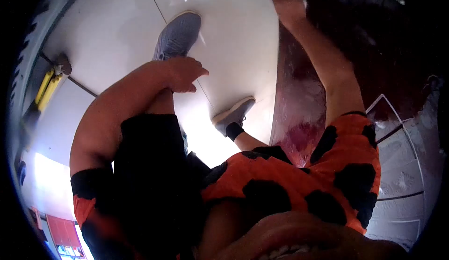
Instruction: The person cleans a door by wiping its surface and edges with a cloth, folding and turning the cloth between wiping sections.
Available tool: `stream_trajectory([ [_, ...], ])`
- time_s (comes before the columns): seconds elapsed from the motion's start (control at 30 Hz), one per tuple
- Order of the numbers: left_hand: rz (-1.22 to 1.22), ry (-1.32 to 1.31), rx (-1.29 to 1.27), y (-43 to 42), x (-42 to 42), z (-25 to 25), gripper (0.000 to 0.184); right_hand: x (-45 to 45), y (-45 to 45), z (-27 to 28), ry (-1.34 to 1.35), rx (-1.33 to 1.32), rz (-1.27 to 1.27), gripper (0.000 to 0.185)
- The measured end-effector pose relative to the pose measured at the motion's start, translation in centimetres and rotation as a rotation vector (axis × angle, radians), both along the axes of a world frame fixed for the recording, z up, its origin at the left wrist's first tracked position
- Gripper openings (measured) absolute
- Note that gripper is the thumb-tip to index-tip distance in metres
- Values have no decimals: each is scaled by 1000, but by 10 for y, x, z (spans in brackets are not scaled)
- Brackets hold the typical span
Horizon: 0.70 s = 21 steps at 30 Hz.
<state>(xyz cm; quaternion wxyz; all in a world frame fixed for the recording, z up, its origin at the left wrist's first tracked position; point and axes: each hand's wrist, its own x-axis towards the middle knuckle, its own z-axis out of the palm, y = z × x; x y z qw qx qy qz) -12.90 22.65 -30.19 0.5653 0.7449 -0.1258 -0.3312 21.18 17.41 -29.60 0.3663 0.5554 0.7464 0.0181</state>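
Observation:
My left hand (186, 73) hangs over the pale floor, just below a grey lace-up shoe (180, 33) in the picture. Its thumb and fingers are apart, with nothing visible in them. At the top, my right hand (289, 8) is curled at the edge of a dark red, glossy surface (301, 96). Its fingers look closed, and a dark blur lies beside them. A small pale spot shows on the hand's other side. What it grips, if anything, I cannot make out.
Another grey shoe (234, 112) stands on the tiled floor (117, 31). Yellow bars (48, 89) are at the left, beside a grey slotted edge (39, 31). A pale patterned panel (400, 166) is at the right. Red cabinet fronts (62, 230) show at lower left.

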Motion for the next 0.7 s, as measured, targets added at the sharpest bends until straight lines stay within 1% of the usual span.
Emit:
stream_trajectory([
  [0.07,-20,23,29,4,0,-4,57,15,69,-16,67,505,373,14],
  [0.13,61,-57,-24,6,-8,-6,56,15,114,-21,59,406,250,19],
  [0.17,60,-43,-27,7,-10,-7,56,11,115,-26,72,404,246,19],
  [0.23,57,61,-30,8,-5,1,56,11,107,-31,-50,303,246,22],
  [0.27,57,57,-31,7,-5,-1,56,15,100,-39,-55,302,247,22],
  [0.33,27,66,-11,6,-2,-2,56,23,67,-58,-116,237,131,23],
  [0.4,21,31,-1,6,-1,-1,57,20,43,-55,-228,-55,78,21],
  [0.47,10,12,-6,7,-4,-2,57,24,35,-52,-175,-36,121,21],
  [0.53,74,-28,-12,4,-8,-2,57,15,52,-39,-56,86,-14,19],
  [0.57,77,-23,-16,4,-7,-2,57,19,64,-40,-12,294,127,19],
  [0.6,55,2,-24,7,-4,3,57,21,80,-36,-52,399,198,19],
  [0.67,21,28,-24,7,-1,4,57,20,106,-28,17,419,183,24],
  [0.7,34,-24,-22,6,-2,2,57,22,107,-32,15,430,178,24],
])
